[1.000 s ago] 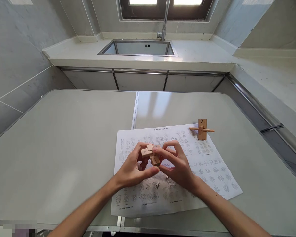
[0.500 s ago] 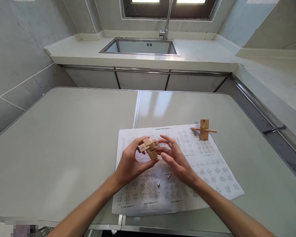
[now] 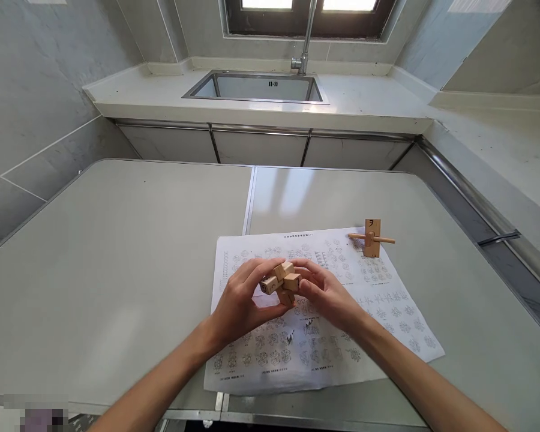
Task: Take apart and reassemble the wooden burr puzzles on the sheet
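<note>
Above a printed paper sheet [image 3: 324,360], my left hand [image 3: 240,297] grips a wooden block puzzle [image 3: 282,281] of interlocked pieces, thumb below and fingers above. Dark marks show on some block ends. My right hand [image 3: 326,294] pinches the puzzle's right side, thumb and fingers on a protruding block. A second wooden piece [image 3: 371,239], a flat marked block crossed by a thin rod, rests at the sheet's upper right edge, away from both hands.
The sheet lies on a pale folding table [image 3: 162,240] with a seam down its middle. Beyond it are a white counter [image 3: 364,99], a metal sink [image 3: 265,87] and a faucet [image 3: 302,60]. Tiled walls stand at both sides.
My right hand has closed in from the right and now holds the puzzle too. The puzzle has turned and shifted slightly right and down in my left hand.
</note>
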`<state>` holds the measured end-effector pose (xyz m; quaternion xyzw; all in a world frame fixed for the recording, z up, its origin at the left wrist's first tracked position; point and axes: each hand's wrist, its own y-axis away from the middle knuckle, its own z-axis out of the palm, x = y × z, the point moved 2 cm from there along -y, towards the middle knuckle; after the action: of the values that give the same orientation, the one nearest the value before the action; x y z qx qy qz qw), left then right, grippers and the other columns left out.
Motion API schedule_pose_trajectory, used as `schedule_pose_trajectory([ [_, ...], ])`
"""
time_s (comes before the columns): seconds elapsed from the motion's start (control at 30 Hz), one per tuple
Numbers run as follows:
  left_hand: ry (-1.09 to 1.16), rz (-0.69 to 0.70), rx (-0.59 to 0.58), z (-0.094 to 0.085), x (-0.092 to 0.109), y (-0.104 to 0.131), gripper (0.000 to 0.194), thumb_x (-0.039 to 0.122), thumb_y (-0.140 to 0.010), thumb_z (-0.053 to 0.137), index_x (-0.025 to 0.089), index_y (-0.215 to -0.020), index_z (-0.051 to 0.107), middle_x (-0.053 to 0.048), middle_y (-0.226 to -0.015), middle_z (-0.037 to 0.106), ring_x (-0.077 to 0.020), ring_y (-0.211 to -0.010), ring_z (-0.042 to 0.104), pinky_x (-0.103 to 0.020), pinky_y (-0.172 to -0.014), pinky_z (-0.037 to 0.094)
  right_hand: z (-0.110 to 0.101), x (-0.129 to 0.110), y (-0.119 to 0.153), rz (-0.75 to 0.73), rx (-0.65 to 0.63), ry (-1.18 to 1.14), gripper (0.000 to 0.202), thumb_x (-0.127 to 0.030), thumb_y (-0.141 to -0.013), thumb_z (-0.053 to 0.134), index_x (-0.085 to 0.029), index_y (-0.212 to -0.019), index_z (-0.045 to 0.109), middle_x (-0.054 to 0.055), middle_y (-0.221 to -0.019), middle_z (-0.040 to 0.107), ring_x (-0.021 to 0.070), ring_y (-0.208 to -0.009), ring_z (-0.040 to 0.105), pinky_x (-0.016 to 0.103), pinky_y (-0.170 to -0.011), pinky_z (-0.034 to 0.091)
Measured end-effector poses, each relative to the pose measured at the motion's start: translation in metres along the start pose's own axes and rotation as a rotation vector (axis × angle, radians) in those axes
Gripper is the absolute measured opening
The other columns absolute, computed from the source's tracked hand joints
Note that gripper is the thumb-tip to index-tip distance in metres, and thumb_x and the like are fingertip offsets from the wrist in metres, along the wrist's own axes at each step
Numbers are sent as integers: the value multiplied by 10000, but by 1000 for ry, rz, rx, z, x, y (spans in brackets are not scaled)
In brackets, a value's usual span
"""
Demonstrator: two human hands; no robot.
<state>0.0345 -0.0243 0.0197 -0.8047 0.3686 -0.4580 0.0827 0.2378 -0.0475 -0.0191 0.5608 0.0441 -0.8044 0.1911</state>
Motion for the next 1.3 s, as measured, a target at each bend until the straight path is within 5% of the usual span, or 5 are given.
schedule_pose_trajectory([
  [0.23, 222, -90, -188, -4, 3, -3, 720, 179, -851, 831, 319, -1476, 501, -63, -1294, 661, -224, -1121, 668, -344, -938, 566, -5, -2, 0, 33, -116, -53, 677, -541, -799, 885, -257, -1362, 639, 143, -1274, 735, 323, -1198, 700, 499, -1026, 549],
  [0.67, 328, -57, -304, -10, 4, -5, 657, 195, -851, 825, 312, -1431, 541, -90, -1317, 647, -253, -1186, 650, -373, -982, 561, -1, -20, 7, 116, -217, -35, 640, -436, -758, 935, -221, -1291, 651, 125, -1226, 730, 283, -1105, 719, 408, -914, 579],
  [0.97, 98, -21, -87, -6, -1, -3, 699, 199, -832, 844, 297, -1447, 525, -77, -1249, 680, -221, -1051, 695, -348, -884, 598, 9, -18, 5, 34, -112, 64, 511, -581, -964, 684, -251, -1354, 670, 114, -1311, 703, 294, -1212, 662, 488, -1100, 490],
  [1.3, 42, 24, -48, 1, -1, -1, 673, 175, -835, 819, 295, -1439, 547, -66, -1206, 690, -217, -1038, 706, -351, -889, 610, 14, -15, 6, 27, -130, -7, 382, -514, -943, 742, -198, -1158, 746, 96, -1113, 752, 257, -1052, 702, 383, -951, 537],
])
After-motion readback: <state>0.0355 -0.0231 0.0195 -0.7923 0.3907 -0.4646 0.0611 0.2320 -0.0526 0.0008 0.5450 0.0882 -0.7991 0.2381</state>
